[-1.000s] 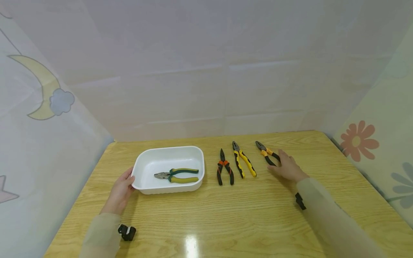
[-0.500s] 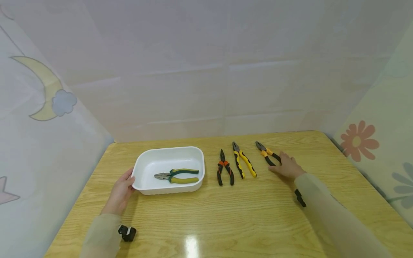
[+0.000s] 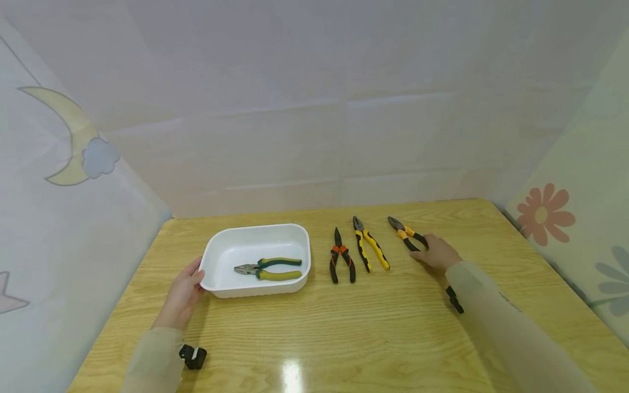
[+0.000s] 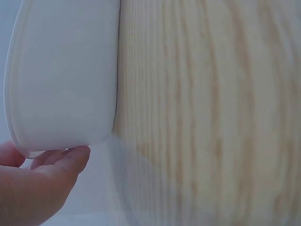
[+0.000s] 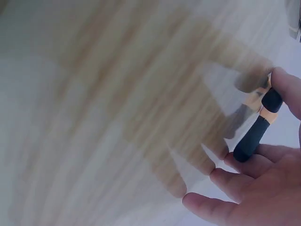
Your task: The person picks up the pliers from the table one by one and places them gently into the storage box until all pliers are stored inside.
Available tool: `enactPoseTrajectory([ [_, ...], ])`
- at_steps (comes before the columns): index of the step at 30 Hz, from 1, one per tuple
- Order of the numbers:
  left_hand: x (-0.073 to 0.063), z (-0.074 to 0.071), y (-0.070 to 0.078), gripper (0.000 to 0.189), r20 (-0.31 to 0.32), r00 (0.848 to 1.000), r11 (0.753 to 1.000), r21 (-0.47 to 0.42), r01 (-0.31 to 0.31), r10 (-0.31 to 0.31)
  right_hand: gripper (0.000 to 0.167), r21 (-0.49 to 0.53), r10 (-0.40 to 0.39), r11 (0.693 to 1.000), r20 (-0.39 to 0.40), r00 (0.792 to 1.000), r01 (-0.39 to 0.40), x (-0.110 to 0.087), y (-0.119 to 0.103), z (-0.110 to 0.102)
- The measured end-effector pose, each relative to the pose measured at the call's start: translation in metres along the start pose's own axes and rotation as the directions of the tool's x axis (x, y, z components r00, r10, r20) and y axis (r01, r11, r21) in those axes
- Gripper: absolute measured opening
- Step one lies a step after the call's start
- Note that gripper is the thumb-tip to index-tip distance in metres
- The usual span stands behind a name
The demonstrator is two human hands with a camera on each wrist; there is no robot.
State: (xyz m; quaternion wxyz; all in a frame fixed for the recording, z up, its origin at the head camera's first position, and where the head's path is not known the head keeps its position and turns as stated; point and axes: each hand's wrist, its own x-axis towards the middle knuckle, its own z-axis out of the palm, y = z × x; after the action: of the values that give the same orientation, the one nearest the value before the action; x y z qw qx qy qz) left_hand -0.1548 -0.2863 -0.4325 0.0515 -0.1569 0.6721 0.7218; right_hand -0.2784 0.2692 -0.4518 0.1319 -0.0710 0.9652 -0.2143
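Observation:
My left hand holds the white plastic basin by its left end, thumb over the rim and fingers against the outer wall. Inside the basin lies a pair of green-and-yellow pliers, jaws to the left. Over at the right, my right hand has its thumb and fingers at the handle ends of the black-and-orange pliers, which lie on the table. In the right wrist view the thumb touches one black handle, and the other rests against the fingers; other fingertips touch the tabletop.
Between basin and right hand lie red-and-black long-nose pliers and yellow-and-black pliers, handles toward me. All stand on a wood-grain table, with a pale sheet wall behind its far edge.
The right hand has shifted very slightly at the handles of the black-and-orange pliers, which stay in place. The left hand and the basin have not visibly moved.

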Motion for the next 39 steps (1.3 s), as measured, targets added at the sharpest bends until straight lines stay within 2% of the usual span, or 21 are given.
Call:
enactPoseTrajectory([
  [4,0.0,0.0,-0.001,0.053,-0.002,1.0,1.0,-0.004,0.006,-0.006,0.077,-0.01,-0.002,1.0,-0.04,0.999,0.001,0.0,-0.001,0.0],
  [7,-0.001,0.0,-0.001,0.053,-0.004,1.0,1.0,-0.008,0.003,-0.003,0.063,0.021,0.009,1.0,-0.051,0.999,-0.008,0.0,-0.006,-0.002],
  [11,0.0,0.0,0.0,0.053,-0.013,1.0,1.0,-0.012,-0.003,0.003,0.038,0.058,0.038,0.998,0.008,0.999,-0.038,0.003,-0.013,-0.003],
  [14,0.0,0.0,0.0,0.053,-0.017,1.0,1.0,-0.009,-0.001,0.001,0.036,0.082,0.059,0.994,0.086,0.995,-0.066,0.004,-0.016,-0.002],
  [16,0.0,0.0,0.0,0.053,-0.017,1.0,1.0,-0.004,0.004,-0.004,0.042,0.106,0.066,0.991,0.121,0.99,-0.079,0.002,-0.018,-0.003],
  [20,-0.001,0.0,-0.001,0.053,-0.013,1.0,1.0,0.004,0.003,-0.003,0.054,0.219,0.087,0.968,0.152,0.985,-0.119,-0.004,-0.024,-0.004],
  [22,-0.001,0.0,-0.001,0.053,-0.013,1.0,1.0,0.002,0.002,-0.002,0.052,0.304,0.081,0.945,0.156,0.984,-0.125,-0.006,-0.025,-0.005],
  [26,-0.001,0.0,-0.001,0.053,-0.016,1.0,1.0,0.001,0.003,-0.003,0.043,0.483,0.018,0.87,0.167,0.986,-0.098,-0.009,-0.024,-0.003],
  [30,0.0,-0.001,-0.001,0.053,-0.013,1.0,1.0,-0.001,-0.001,0.001,0.04,0.671,-0.03,0.731,0.214,0.976,-0.125,-0.012,-0.021,-0.002],
  [34,0.0,-0.001,-0.001,0.053,-0.007,1.0,1.0,-0.007,-0.004,0.004,0.036,0.804,-0.031,0.561,0.259,0.965,-0.198,-0.013,-0.02,-0.001],
  [37,-0.001,-0.001,-0.001,0.053,-0.007,1.0,1.0,-0.007,-0.005,0.005,0.034,0.863,-0.062,0.461,0.264,0.962,-0.207,-0.015,-0.021,-0.001],
  [39,-0.001,0.0,-0.001,0.053,-0.008,1.0,1.0,-0.007,-0.005,0.005,0.033,0.889,-0.083,0.413,0.252,0.964,-0.197,-0.017,-0.022,-0.002],
])
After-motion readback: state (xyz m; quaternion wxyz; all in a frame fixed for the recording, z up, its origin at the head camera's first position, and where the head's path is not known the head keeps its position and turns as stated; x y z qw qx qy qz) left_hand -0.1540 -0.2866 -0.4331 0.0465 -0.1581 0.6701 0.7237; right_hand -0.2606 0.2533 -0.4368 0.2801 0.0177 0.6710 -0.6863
